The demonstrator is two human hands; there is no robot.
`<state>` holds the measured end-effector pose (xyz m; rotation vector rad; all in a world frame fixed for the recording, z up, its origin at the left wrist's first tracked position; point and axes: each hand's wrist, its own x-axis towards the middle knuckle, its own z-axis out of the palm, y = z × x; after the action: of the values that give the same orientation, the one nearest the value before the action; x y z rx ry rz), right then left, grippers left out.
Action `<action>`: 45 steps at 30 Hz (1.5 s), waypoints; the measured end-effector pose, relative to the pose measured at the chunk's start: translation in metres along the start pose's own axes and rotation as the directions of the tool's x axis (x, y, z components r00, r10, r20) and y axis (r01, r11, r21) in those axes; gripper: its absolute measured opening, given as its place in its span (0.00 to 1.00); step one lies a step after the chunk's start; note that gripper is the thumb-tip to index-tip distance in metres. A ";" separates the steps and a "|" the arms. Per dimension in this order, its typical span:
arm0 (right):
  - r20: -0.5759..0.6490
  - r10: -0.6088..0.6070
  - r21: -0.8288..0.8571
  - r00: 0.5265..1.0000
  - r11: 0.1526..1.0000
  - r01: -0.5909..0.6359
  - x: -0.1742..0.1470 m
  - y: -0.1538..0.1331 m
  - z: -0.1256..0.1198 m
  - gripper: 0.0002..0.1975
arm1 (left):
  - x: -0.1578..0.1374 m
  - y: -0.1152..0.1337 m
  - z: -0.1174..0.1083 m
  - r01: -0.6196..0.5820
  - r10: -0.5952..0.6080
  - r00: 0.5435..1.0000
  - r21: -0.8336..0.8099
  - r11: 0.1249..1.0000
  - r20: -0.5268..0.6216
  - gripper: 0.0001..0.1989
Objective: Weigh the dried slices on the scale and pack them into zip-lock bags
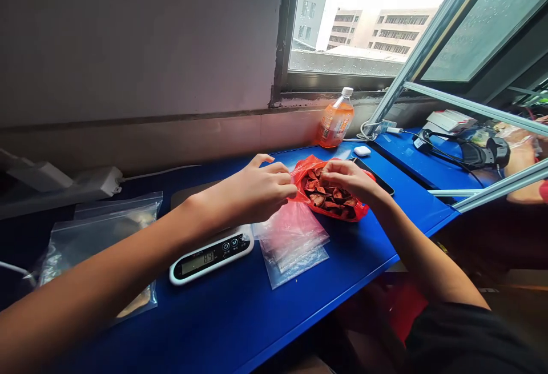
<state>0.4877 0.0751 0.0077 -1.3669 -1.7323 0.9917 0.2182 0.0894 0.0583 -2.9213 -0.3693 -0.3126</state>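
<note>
A red plastic bag (362, 212) lies open on the blue table, full of dark reddish dried slices (331, 198). My left hand (268, 187) is closed on the bag's left edge, its index finger raised. Over the bag's mouth, my right hand (349, 179) has its fingertips pinched together among the slices; whether a slice is between them is hidden. Below my left hand is a digital kitchen scale (213, 255) with its display lit, its platform partly covered by my forearm. Clear zip bags (295, 251) lie between the scale and the red bag.
Larger zip bags (98, 237) with something inside lie at left, near a power strip (98, 183). An orange drink bottle (337, 118), a white earbud case (362, 151) and a dark phone (379, 179) stand behind. Metal frame bars (475, 108) cross at right, near another person's arm (524, 165).
</note>
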 end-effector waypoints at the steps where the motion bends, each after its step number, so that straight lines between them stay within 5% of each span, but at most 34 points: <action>1: -0.004 0.017 0.161 1.000 0.987 -0.016 -0.006 -0.002 -0.001 0.10 | -0.005 0.002 -0.002 0.020 -0.020 1.000 -0.020 1.000 -0.008 0.10; 3: 0.011 -0.003 0.370 1.000 0.929 -0.001 -0.017 -0.010 0.003 0.11 | -0.017 0.007 -0.005 0.068 -0.069 0.997 -0.066 0.996 -0.025 0.10; 5: 0.044 -0.070 0.390 0.997 0.920 0.047 -0.021 -0.024 0.012 0.11 | -0.033 0.010 -0.007 0.115 -0.120 0.992 -0.114 0.987 -0.037 0.09; 7: 0.051 -0.172 0.202 0.984 0.966 0.159 -0.019 -0.042 0.030 0.10 | -0.054 0.009 -0.009 0.181 -0.192 0.979 -0.145 0.973 -0.065 0.10; 9: 0.041 -0.311 -0.165 0.950 0.935 0.313 -0.009 -0.059 0.056 0.06 | -0.079 0.008 -0.012 0.290 -0.307 0.947 -0.160 0.943 -0.095 0.10; 12: 0.200 -0.470 -0.592 0.860 0.642 0.488 0.008 -0.076 0.102 0.07 | -0.120 0.009 -0.018 0.474 -0.502 0.849 -0.185 0.861 -0.164 0.11; 15: 0.424 -0.504 -0.651 0.752 0.408 0.640 0.017 -0.081 0.138 0.09 | -0.157 0.017 -0.023 0.588 -0.627 0.750 -0.220 0.778 -0.212 0.11; 18: 0.521 -0.524 -0.638 0.674 0.286 0.715 0.016 -0.081 0.157 0.09 | -0.186 0.027 -0.019 0.632 -0.679 0.697 -0.250 0.733 -0.231 0.09; 21: 0.577 -0.504 -0.618 0.643 0.245 0.747 0.009 -0.081 0.168 0.08 | -0.201 0.035 -0.008 0.643 -0.698 0.684 -0.277 0.714 -0.213 0.09; 24: 0.468 -0.495 -0.639 0.732 0.383 0.667 0.003 -0.082 0.171 0.07 | -0.208 0.041 0.000 0.637 -0.691 0.706 -0.287 0.716 -0.157 0.10; 27: 0.204 -0.460 -0.686 0.864 0.562 0.461 0.006 -0.076 0.158 0.06 | -0.210 0.048 -0.002 0.620 -0.674 0.725 -0.288 0.730 -0.145 0.10; 29: 0.077 -0.421 -0.738 0.904 0.586 0.336 0.016 -0.065 0.144 0.08 | -0.209 0.052 -0.006 0.609 -0.662 0.734 -0.283 0.741 -0.155 0.10; 33: 0.125 -0.278 -0.864 0.953 0.442 0.242 0.047 -0.028 0.118 0.14 | -0.205 0.057 -0.007 0.585 -0.632 0.759 -0.262 0.767 -0.154 0.10; 36: 0.201 -0.152 -0.870 0.968 0.427 0.248 0.059 -0.005 0.114 0.12 | -0.202 0.057 -0.003 0.591 -0.637 0.760 -0.268 0.761 -0.130 0.10; 45: 0.033 -0.280 -0.847 0.959 0.502 0.176 0.049 0.007 0.120 0.13 | -0.205 0.056 -0.005 0.621 -0.665 0.745 -0.309 0.721 -0.055 0.10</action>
<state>0.3757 0.1071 -0.0503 -1.6187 -2.3550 -0.1908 0.0382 -0.0107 0.0075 -2.8714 -1.4379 -0.7458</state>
